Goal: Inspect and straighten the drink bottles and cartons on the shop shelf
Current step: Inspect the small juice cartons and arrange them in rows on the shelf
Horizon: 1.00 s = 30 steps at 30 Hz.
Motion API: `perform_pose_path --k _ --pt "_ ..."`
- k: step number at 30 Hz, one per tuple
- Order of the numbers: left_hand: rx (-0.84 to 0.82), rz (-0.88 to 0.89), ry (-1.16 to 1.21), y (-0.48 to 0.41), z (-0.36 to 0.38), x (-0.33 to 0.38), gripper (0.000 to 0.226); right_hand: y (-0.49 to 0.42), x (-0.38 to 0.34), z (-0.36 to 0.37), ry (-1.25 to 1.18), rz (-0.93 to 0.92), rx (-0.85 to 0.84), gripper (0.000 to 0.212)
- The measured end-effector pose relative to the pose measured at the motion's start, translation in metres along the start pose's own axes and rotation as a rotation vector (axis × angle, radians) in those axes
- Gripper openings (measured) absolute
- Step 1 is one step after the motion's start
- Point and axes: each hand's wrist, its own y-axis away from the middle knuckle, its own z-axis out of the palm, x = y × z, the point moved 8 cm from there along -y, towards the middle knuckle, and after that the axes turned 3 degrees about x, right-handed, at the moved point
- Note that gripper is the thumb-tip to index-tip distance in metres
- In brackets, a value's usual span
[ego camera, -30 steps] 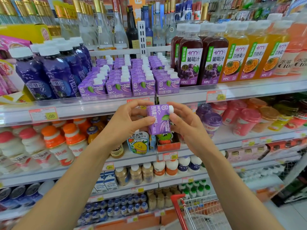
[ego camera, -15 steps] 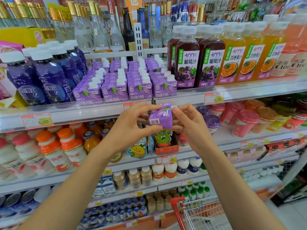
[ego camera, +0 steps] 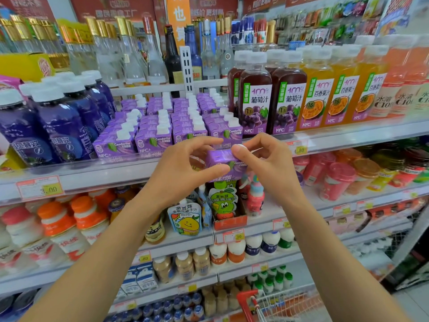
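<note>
Holds one purple carton (ego camera: 222,162) on its side, near the shelf (ego camera: 104,175) edge, pinched between left hand (ego camera: 183,175) and right hand (ego camera: 267,168); shows carton rows (ego camera: 160,135) tidy behind; leaves, by judgement, reshelving and juice bottles (ego camera: 255,98) outstanding.

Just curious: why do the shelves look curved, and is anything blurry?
Head view: the wide lens bows the shelf edge; the purple carton pinched between left hand and right hand looks slightly soft; the pale orange bottles far right smear; lighting even.
</note>
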Motion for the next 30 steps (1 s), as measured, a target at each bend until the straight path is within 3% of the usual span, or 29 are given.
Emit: perform_pose_path --k 4,8,13,19,30 --pt "0.047 0.120 -0.195 -0.020 -0.005 0.020 0.033 -0.012 -0.013 -0.003 0.041 -0.053 0.052 0.025" --pt "0.116 0.130 -0.202 -0.052 -0.026 0.028 0.030 -0.030 -0.022 -0.009 -0.021 -0.160 0.048 0.013" --pt "0.272 0.094 -0.223 -0.116 -0.058 0.016 0.028 -0.054 -0.025 -0.023 0.217 -0.336 0.213 0.029" --pt "0.155 -0.027 -0.283 -0.172 -0.036 -0.022 0.028 -0.078 -0.006 -0.003 0.545 -0.501 0.225 0.063" --pt "0.060 -0.058 -0.380 -0.190 -0.030 -0.047 0.027 -0.085 0.001 0.004 0.577 -0.537 0.277 0.061"
